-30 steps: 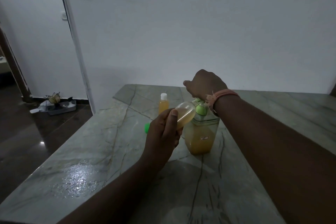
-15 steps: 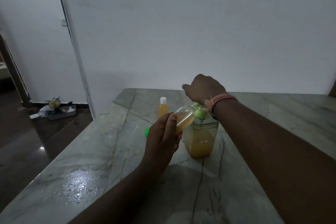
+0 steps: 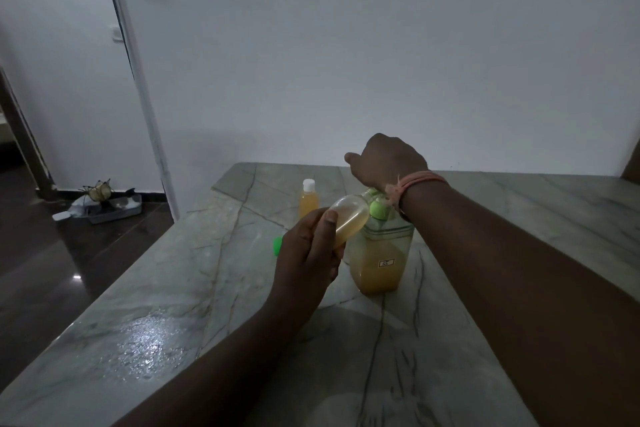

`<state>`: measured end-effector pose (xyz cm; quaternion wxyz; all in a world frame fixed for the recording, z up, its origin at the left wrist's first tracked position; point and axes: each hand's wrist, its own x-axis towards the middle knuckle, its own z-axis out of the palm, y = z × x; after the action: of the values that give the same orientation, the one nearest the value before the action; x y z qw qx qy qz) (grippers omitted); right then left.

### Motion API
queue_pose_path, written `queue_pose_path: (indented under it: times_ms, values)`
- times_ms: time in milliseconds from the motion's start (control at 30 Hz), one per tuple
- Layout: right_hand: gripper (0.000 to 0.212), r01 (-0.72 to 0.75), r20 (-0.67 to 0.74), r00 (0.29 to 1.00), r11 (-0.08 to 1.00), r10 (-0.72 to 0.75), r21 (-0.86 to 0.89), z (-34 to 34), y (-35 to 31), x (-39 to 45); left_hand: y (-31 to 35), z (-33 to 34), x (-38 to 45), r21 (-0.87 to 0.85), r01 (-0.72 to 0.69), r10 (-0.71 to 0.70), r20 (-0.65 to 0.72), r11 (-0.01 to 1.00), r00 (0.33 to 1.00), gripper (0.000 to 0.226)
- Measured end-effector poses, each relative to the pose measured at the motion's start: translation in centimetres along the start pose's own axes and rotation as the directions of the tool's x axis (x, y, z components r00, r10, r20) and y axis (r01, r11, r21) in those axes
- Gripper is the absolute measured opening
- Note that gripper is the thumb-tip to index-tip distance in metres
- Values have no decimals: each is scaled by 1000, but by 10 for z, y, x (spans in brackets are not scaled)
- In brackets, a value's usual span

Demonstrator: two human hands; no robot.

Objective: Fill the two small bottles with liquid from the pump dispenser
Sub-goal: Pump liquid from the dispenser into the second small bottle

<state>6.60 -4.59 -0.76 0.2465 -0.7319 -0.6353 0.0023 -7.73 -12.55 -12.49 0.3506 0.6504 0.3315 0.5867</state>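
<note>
Left hand (image 3: 308, 253) grips a small clear plastic bottle (image 3: 349, 220), tilted, part-filled with amber liquid; its fingers wrap the lower half, thumb on top. The bottle's mouth sits against the green pump head (image 3: 377, 206) of the square clear pump dispenser with amber liquid (image 3: 381, 260); the actual contact is hidden behind the bottle neck and wrist. Right hand (image 3: 388, 159) is over the pump top, back of hand toward camera, fingers out of sight, so can't tell whether they're curled or flat. A pink thread band (image 3: 415, 182) on that wrist covers part of the pump. Second small bottle with white cap (image 3: 308, 199), full of amber liquid, stands upright on the grey veined stone counter (image 3: 173, 305) behind the left hand. A green cap (image 3: 277, 245) lies on the counter, half hidden by the left hand. Lighting is dim; the dispenser's label is unreadable.
</note>
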Motion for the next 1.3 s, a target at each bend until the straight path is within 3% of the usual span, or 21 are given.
queue_pose_path:
  times_ms: [167,400,567,900,1100,1300]
  values:
    - [37,-38,32,999,996,35,81,7,6,2,-3,1,-1,7,8,-8,6,1000,1000,25]
    - [37,34,12,999,998,-33,-46,-9,-3,-5,0,0,-2,9,26,-26,5,1000,1000,34]
    - [45,-12,6,1000,998,12,62,7,3,4,-4,1,1,-3,25,-25,6,1000,1000,29]
    - [40,28,54,998,999,-25,-44,-4,-2,-1,-2,0,-2,10,24,-24,11,1000,1000,32]
    - [46,12,-6,1000,999,-11,48,6,3,0,-8,0,0,18,40,-40,7,999,999,28]
    - [41,46,33,998,998,-45,-36,-1,-2,-3,-7,-2,-1,16,54,-54,17,998,998,29]
